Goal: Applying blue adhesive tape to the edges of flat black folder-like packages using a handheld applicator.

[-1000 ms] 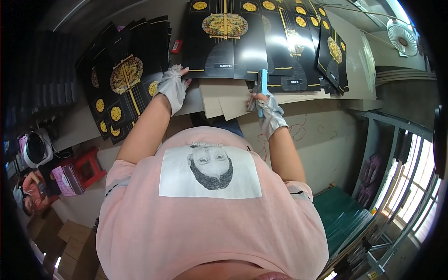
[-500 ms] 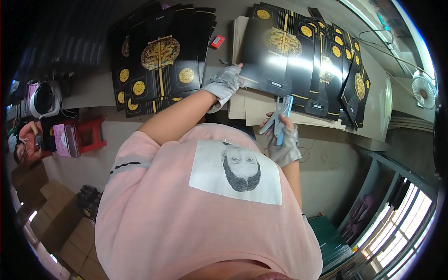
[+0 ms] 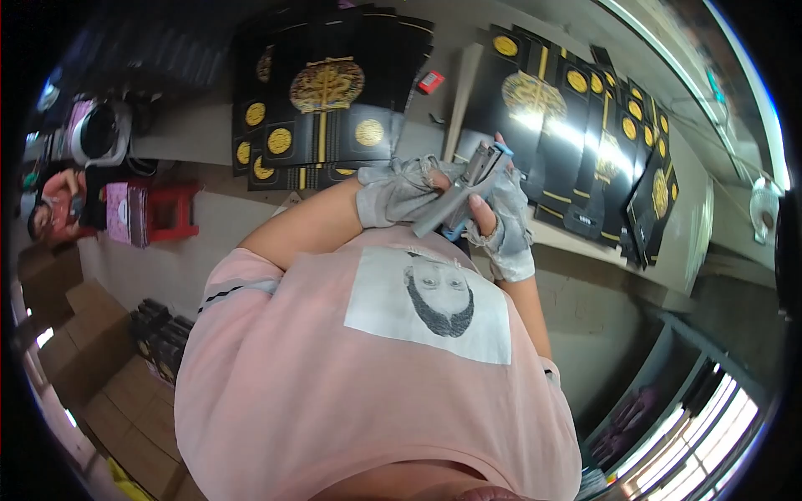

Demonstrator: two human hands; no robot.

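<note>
The left forearm slanted up from the left toward the centre of the frame, ending in the gloved left hand [image 3: 401, 192], its fingers curled inward. The right forearm rose more steeply from the lower right, the gloved right hand [image 3: 506, 224] facing it. Between them, at the centre, a grey and blue stapler [image 3: 456, 197] tilted toward the upper right. The right hand was clamped on it; the left hand's fingers were at its left side, though whether they gripped, I could not tell.

Cardboard boxes [image 3: 96, 321] filled the lower left, their contents hidden, with dark packages [image 3: 159, 336] just beside them. A small red box [image 3: 431, 82] lay on the table [image 3: 457, 37] at upper centre, between 2 piles of black printed sheets [image 3: 359, 138].
</note>
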